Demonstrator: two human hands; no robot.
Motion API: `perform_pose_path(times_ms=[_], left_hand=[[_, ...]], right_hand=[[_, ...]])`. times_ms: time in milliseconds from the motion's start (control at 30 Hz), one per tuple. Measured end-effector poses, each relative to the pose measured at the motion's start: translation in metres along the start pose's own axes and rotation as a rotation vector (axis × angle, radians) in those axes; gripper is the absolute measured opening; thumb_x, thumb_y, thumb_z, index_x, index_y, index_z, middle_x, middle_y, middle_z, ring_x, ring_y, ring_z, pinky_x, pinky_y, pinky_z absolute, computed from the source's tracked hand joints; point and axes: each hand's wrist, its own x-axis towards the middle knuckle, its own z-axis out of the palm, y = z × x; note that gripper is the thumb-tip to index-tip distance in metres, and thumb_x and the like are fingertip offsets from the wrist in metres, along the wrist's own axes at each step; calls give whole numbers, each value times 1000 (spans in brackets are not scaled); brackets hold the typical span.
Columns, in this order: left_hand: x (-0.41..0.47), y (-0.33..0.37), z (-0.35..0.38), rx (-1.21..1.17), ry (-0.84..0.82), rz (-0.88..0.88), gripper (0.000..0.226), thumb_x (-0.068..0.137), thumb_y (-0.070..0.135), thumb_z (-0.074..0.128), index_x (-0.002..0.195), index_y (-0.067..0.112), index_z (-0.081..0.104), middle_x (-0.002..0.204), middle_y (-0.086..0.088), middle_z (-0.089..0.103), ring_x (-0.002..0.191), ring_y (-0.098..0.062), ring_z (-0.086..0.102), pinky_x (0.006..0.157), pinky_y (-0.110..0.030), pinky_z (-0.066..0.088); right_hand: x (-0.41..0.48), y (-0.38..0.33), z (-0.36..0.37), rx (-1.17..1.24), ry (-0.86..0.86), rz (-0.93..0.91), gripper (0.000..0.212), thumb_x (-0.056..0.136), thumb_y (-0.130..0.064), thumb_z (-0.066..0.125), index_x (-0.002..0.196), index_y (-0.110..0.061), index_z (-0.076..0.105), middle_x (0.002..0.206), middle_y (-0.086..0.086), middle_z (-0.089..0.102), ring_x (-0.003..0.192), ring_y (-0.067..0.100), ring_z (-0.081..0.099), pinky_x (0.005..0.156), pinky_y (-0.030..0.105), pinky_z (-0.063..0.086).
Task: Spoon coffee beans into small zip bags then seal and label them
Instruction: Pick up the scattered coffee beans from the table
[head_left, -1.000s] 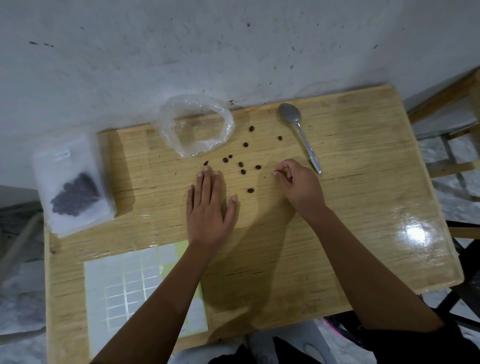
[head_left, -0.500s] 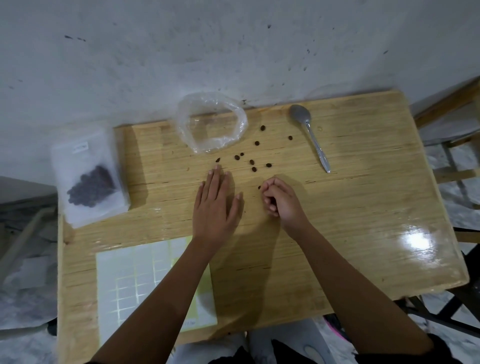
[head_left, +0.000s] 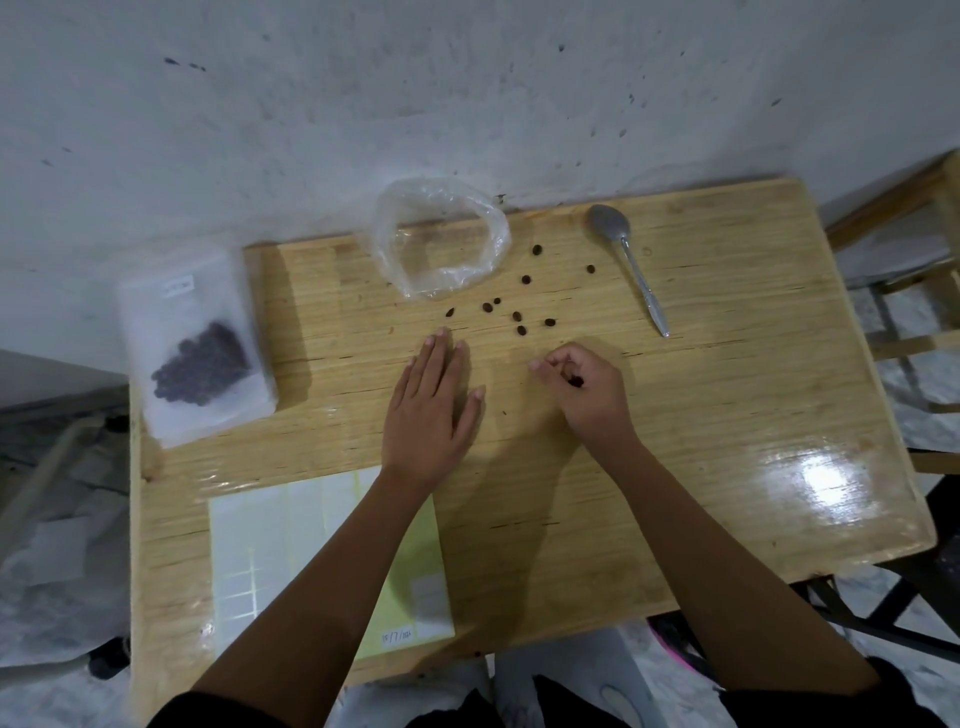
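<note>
Several beans (head_left: 517, 315) lie loose on the table (head_left: 727, 415), so the right hand (head_left: 582, 384) is curled round one, gathering I guess, left hand (head_left: 431, 405) flat, holding nothing.

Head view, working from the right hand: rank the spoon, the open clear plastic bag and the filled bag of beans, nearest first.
1. The spoon, up and to the right of the right hand; its handle end comes closest.
2. The open clear plastic bag, up and to the left, beyond the loose beans.
3. The filled bag of beans, far to the left.
</note>
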Motion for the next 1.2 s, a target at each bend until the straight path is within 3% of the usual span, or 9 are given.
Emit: perform_pose_path(times_ms=[67,200,333,467,567,667,933,1067,1200], left_hand=[[0,1,-1,2,-1,1,57,97,44,31,147,17,30,157,-2,17,145,-12,6,117,-29,6],[0,1,-3,7,-15,-3,57,97,44,29,148,18,27,158,-1,13,145,-9,2,116,-24,-2],[0,1,-3,-2,-26,-3,57,98,43,29,149,19,24,158,0,10,145,-8,-1,115,-21,-7],[0,2,-4,-8,-18,-3,57,98,42,30,149,19,23,159,0,8,145,-8,-2,114,-19,-10],[0,3,-4,-29,-11,-6,57,98,42,30,149,19,23,159,1,8,145,-8,-3,113,-17,-13],[1,8,-3,-68,6,-32,58,96,44,28,148,18,28,159,0,11,144,-7,-2,114,-20,-10],[4,16,2,-82,62,-131,51,96,38,36,142,15,38,156,0,23,144,-16,16,117,-37,17],[6,21,3,-68,88,-228,61,97,41,37,148,12,24,158,-3,17,145,-16,11,117,-35,12],[10,32,6,-44,92,-300,70,96,48,36,150,13,10,159,-4,7,146,-14,-1,118,-34,4]], right_hand=[[4,5,-6,-119,7,-39,8,83,-27,70,84,-22,65,52,-7,39,48,4,34,48,16,29],[12,8,-7,-275,-3,-94,18,80,-26,73,98,-23,70,53,-8,37,49,4,35,53,22,34],[15,9,-4,-299,10,-102,13,80,-27,73,92,-22,73,54,-10,40,51,5,38,56,29,39],[15,5,-7,-442,-112,-74,10,88,-30,62,90,-21,63,58,-9,44,52,5,40,51,23,33],[12,2,-13,-286,-156,-62,7,93,-20,55,86,-18,54,62,-5,50,54,4,42,52,15,34],[6,1,-16,-33,-123,3,19,92,-7,49,76,-17,49,59,-5,45,49,0,38,49,12,32],[7,-8,-1,392,-272,234,27,88,8,46,68,-11,44,64,8,47,43,6,32,40,17,26],[20,-12,-2,333,-297,244,35,91,-12,56,58,-13,44,56,3,42,40,6,31,39,16,28],[35,-16,-9,151,-193,88,43,91,-32,57,57,-10,44,51,-1,37,45,4,33,48,15,32]])
